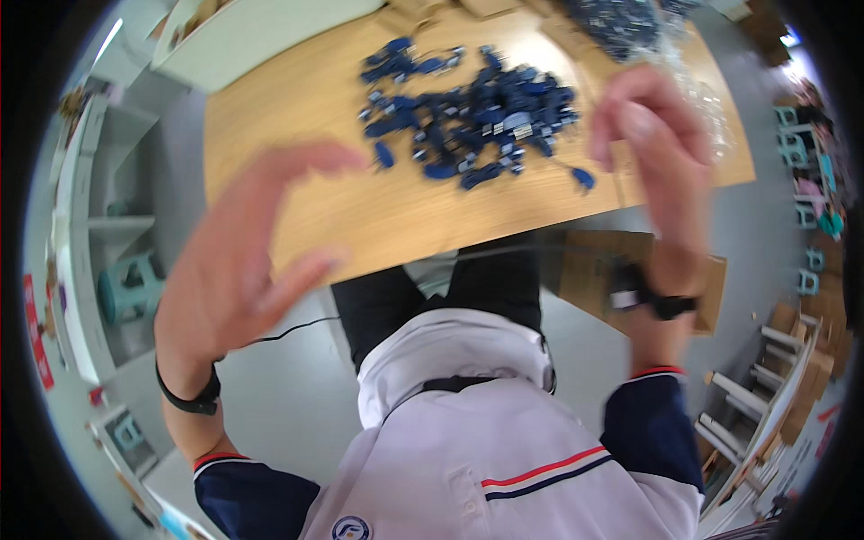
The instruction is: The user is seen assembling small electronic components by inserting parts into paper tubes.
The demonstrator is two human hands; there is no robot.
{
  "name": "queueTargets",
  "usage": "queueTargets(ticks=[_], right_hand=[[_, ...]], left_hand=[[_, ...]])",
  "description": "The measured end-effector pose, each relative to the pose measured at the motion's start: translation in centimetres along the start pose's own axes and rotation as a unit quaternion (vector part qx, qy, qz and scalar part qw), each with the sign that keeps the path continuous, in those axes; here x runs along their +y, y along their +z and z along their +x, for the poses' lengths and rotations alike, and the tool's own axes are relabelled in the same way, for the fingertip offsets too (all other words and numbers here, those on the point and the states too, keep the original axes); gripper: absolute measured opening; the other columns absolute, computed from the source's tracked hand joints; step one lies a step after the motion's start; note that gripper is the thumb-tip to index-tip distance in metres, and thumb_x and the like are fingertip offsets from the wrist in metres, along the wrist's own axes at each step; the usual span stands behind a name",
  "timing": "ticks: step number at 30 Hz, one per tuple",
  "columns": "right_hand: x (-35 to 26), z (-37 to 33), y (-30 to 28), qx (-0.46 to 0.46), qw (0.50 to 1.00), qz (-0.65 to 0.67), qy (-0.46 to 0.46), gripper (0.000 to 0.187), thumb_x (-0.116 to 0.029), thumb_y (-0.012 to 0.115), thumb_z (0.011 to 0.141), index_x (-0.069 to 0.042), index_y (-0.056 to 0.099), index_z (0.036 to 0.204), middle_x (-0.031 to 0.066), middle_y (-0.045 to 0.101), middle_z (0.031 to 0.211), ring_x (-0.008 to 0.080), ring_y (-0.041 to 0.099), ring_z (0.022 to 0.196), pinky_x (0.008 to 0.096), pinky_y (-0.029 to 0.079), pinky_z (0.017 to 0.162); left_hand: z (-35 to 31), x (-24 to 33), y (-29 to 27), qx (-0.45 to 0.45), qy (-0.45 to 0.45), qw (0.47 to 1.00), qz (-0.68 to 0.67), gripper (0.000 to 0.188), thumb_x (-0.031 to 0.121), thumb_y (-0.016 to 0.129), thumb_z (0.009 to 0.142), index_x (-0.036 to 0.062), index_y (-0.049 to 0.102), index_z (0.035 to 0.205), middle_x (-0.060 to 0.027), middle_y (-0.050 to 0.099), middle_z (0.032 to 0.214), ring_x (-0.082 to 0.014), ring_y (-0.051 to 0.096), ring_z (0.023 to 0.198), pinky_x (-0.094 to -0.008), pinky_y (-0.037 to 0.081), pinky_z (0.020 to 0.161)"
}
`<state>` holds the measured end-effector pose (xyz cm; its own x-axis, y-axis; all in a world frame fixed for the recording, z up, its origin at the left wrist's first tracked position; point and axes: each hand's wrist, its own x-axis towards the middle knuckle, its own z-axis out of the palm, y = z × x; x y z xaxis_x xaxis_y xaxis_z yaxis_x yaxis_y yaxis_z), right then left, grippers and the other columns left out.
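Observation:
A loose pile of small dark blue pieces with silvery metal ends [486,117], like short cables with plugs, lies on the wooden table [378,229]. My left hand [243,234] hovers over the table's left front part, thumb and fingers spread wide, holding nothing. To the right of the pile, my right hand [657,135] is raised with its fingers curled in toward the thumb. Motion blurs it, and whatever it may grip cannot be made out. Nearest to it on the table is a single blue piece [583,178], apart from the pile.
A white bin [243,45] stands at the table's far left. Clear plastic bags [621,27] of dark pieces lie at the far right. Below the right front edge is a cardboard box [585,270]. Shelving [90,207] and a pale green stool [130,288] stand at left.

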<state>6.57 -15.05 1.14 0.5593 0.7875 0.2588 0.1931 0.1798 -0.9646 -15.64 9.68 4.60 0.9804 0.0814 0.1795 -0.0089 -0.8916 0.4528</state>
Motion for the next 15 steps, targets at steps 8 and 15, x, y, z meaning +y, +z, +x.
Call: queueTargets(ticks=[8, 15], right_hand=[[-5.0, -5.4, 0.6, -0.529, 0.579, -0.553, 0.281, 0.097, -0.029, 0.083, 0.066, -0.008, 0.033, 0.147, 0.0189, 0.059, 0.116, 0.0374, 0.057, 0.108, 0.0451, 0.047, 0.090], [-6.9, -9.5, -16.8, -0.099, 0.821, -0.395, 0.400, 0.035, -0.012, 0.054, 0.092, -0.008, 0.052, 0.127, 0.0007, 0.059, 0.082, 0.0035, 0.050, 0.060, 0.0185, 0.038, 0.048]], left_hand=[[-20.5, -3.3, 3.6, -0.219, -0.309, 0.905, -0.192, 0.030, 0.011, 0.067, 0.086, 0.0036, 0.057, 0.113, -0.0085, 0.065, 0.104, -0.0246, 0.062, 0.102, -0.0364, 0.048, 0.090], [-41.4, -8.0, 15.8, -0.363, -0.460, 0.763, -0.273, 0.043, 0.025, 0.071, 0.084, 0.0108, 0.058, 0.123, -0.0085, 0.065, 0.120, -0.0245, 0.060, 0.114, -0.0369, 0.048, 0.093]])
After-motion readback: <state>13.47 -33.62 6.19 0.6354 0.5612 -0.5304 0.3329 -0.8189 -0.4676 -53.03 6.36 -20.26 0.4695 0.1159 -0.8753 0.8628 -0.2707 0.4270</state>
